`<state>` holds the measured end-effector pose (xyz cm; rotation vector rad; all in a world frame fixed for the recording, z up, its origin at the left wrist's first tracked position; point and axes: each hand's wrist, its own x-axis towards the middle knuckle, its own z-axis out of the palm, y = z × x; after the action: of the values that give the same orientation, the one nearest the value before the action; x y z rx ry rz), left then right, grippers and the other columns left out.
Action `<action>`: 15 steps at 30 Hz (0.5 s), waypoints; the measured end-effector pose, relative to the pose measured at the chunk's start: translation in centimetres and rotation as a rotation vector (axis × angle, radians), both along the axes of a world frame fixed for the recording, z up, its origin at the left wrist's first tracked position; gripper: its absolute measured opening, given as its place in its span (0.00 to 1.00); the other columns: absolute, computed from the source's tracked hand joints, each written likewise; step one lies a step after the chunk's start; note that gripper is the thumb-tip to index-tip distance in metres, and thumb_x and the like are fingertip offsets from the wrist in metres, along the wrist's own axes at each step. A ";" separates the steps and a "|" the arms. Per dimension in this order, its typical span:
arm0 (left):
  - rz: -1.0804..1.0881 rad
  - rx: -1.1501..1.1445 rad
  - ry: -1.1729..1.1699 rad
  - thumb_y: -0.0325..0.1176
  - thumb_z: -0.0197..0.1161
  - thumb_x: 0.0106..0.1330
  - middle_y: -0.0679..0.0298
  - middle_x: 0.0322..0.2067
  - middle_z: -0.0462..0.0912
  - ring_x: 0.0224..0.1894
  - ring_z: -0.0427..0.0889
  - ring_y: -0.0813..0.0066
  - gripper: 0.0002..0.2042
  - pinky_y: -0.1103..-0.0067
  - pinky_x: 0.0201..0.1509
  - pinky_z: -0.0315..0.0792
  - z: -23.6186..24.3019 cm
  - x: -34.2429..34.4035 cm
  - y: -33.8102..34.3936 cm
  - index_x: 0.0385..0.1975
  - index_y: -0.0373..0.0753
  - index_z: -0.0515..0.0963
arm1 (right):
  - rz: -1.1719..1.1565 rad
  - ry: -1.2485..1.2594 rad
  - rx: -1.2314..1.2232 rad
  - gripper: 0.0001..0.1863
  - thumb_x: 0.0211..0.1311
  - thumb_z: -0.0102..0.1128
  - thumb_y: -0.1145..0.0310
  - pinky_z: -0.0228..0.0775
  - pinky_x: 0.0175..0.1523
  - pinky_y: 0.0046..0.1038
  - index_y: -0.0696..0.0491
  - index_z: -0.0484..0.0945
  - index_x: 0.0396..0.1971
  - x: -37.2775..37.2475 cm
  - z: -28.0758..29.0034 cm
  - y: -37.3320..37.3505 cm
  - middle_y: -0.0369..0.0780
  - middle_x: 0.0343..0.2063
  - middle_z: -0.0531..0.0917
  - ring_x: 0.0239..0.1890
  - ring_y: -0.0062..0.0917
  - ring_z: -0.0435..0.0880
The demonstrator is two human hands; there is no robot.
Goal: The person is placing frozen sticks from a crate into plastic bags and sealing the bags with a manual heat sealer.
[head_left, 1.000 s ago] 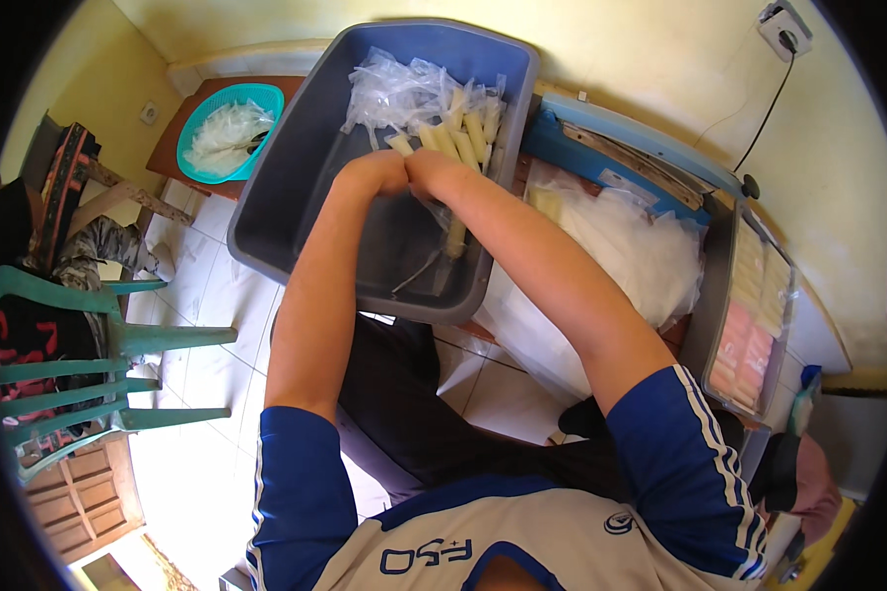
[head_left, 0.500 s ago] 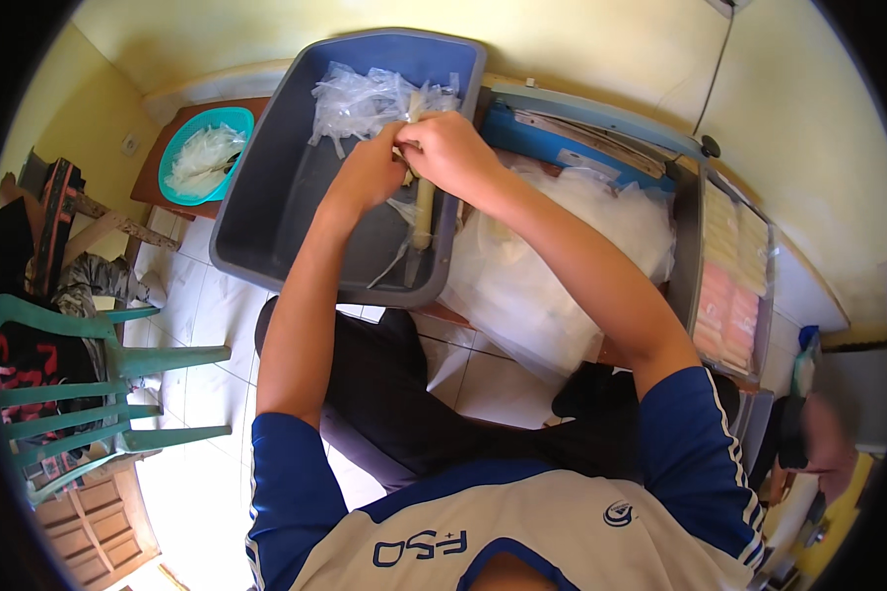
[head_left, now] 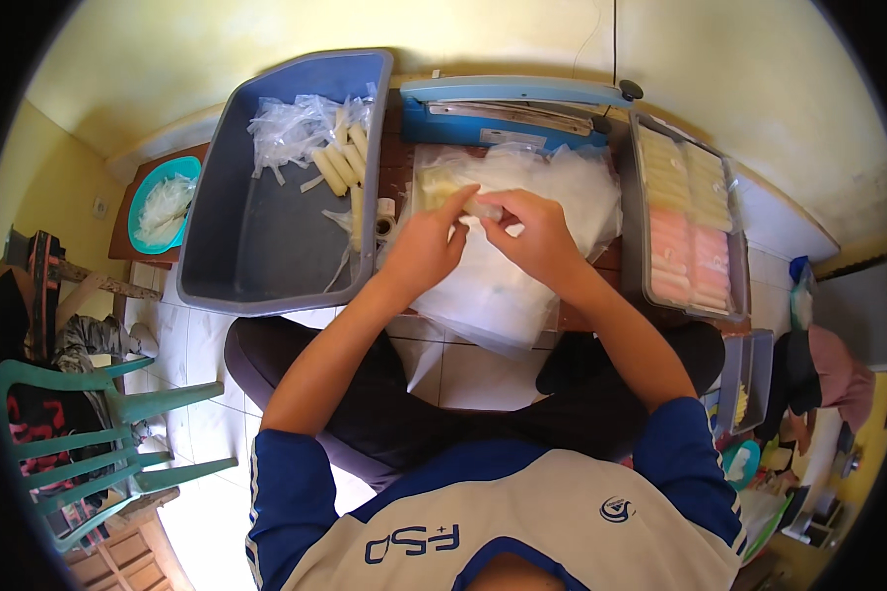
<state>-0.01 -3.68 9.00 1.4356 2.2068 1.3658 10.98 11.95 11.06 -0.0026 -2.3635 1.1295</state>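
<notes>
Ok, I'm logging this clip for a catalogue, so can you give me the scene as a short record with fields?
setting: person seated on a tiled floor by a yellow wall
left hand: pinching a small pale stick in clear wrap
right hand: gripping the same stick's other end
under the hands: heap of clear plastic bags
left side: grey tub with pale sticks
right side: clear tray of yellow and pink pieces

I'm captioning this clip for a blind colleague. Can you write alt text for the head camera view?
Seen from above, a seated person's left hand and right hand pinch a small pale stick in plastic wrap over a heap of clear plastic bags. A grey tub holding similar sticks sits to the left.
</notes>
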 end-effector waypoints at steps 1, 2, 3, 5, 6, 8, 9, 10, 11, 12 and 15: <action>-0.024 0.015 0.007 0.23 0.61 0.61 0.51 0.36 0.85 0.31 0.85 0.57 0.27 0.69 0.36 0.76 -1.0 0.4 -0.1 0.63 0.41 0.68 | -0.029 -0.013 -0.033 0.15 0.55 0.67 0.77 0.79 0.37 0.22 0.59 0.82 0.44 0.8 -0.6 0.1 0.42 0.29 0.83 0.28 0.23 0.84; -0.029 0.011 0.007 0.23 0.61 0.61 0.51 0.36 0.85 0.31 0.85 0.57 0.27 0.69 0.36 0.76 -1.8 0.7 -0.3 0.63 0.41 0.68 | -0.034 -0.012 -0.036 0.15 0.55 0.67 0.77 0.79 0.37 0.22 0.59 0.82 0.44 1.6 -1.1 0.2 0.42 0.29 0.83 0.28 0.23 0.84; -0.022 -0.001 0.060 0.24 0.63 0.61 0.53 0.34 0.84 0.32 0.84 0.59 0.24 0.70 0.37 0.76 -2.4 0.8 -0.5 0.59 0.41 0.71 | -0.058 -0.028 -0.060 0.14 0.55 0.67 0.77 0.80 0.37 0.22 0.59 0.83 0.43 2.4 -1.5 0.3 0.42 0.29 0.83 0.29 0.23 0.85; -0.022 -0.017 0.112 0.25 0.64 0.61 0.56 0.31 0.83 0.32 0.83 0.61 0.21 0.71 0.37 0.75 -3.6 0.5 -0.8 0.55 0.40 0.73 | -0.089 -0.044 -0.087 0.13 0.55 0.67 0.78 0.80 0.37 0.21 0.59 0.83 0.42 3.7 -2.3 0.5 0.41 0.29 0.83 0.29 0.22 0.85; -0.029 -0.039 0.142 0.26 0.67 0.59 0.58 0.30 0.82 0.32 0.82 0.61 0.18 0.71 0.37 0.75 -4.1 0.3 -0.9 0.50 0.39 0.75 | -0.111 -0.036 -0.105 0.13 0.55 0.67 0.77 0.80 0.37 0.22 0.60 0.83 0.41 4.3 -2.7 0.5 0.42 0.29 0.83 0.29 0.24 0.86; -0.041 -0.064 0.168 0.28 0.69 0.58 0.59 0.28 0.80 0.31 0.80 0.62 0.15 0.71 0.37 0.74 -4.4 -0.1 -1.2 0.45 0.38 0.76 | -0.138 -0.032 -0.128 0.13 0.54 0.66 0.77 0.81 0.37 0.22 0.60 0.83 0.41 5.0 -2.9 0.6 0.43 0.30 0.84 0.29 0.25 0.87; -0.049 -0.144 0.208 0.29 0.69 0.57 0.59 0.29 0.79 0.34 0.80 0.60 0.14 0.68 0.38 0.73 -4.1 -0.1 -1.5 0.41 0.39 0.76 | -0.130 -0.051 -0.115 0.12 0.54 0.66 0.77 0.81 0.37 0.22 0.60 0.83 0.41 5.3 -2.8 0.6 0.42 0.30 0.84 0.29 0.25 0.87; -0.057 -0.224 0.249 0.30 0.70 0.55 0.59 0.30 0.78 0.37 0.79 0.58 0.12 0.66 0.39 0.73 -4.0 0.0 -1.5 0.37 0.39 0.75 | -0.121 -0.070 -0.102 0.12 0.54 0.66 0.78 0.80 0.37 0.22 0.60 0.83 0.40 5.5 -2.7 0.6 0.42 0.30 0.84 0.28 0.25 0.87; -0.056 -0.226 0.247 0.30 0.70 0.55 0.59 0.30 0.78 0.37 0.79 0.58 0.12 0.66 0.39 0.73 -4.1 0.0 -1.4 0.37 0.39 0.75 | -0.120 -0.071 -0.104 0.12 0.54 0.66 0.78 0.80 0.37 0.22 0.60 0.83 0.40 5.7 -2.5 0.6 0.42 0.30 0.84 0.28 0.25 0.87; -0.055 -0.196 0.333 0.29 0.70 0.55 0.60 0.29 0.77 0.37 0.79 0.58 0.11 0.66 0.40 0.72 -4.2 0.0 -1.3 0.35 0.39 0.75 | -0.112 -0.069 -0.086 0.12 0.54 0.66 0.78 0.80 0.36 0.22 0.59 0.83 0.40 5.9 -2.4 0.6 0.42 0.30 0.84 0.28 0.25 0.87; -0.027 -0.177 0.456 0.29 0.69 0.54 0.61 0.29 0.76 0.37 0.77 0.58 0.09 0.65 0.40 0.71 -5.3 -0.3 -1.0 0.30 0.40 0.75 | -0.089 -0.082 -0.053 0.12 0.53 0.66 0.77 0.79 0.35 0.23 0.59 0.83 0.39 6.3 -2.3 0.4 0.42 0.30 0.84 0.27 0.24 0.86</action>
<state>-0.27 -4.67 3.72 1.8422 2.4806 0.8667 17.26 12.35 8.74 -0.1742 -2.3785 1.1690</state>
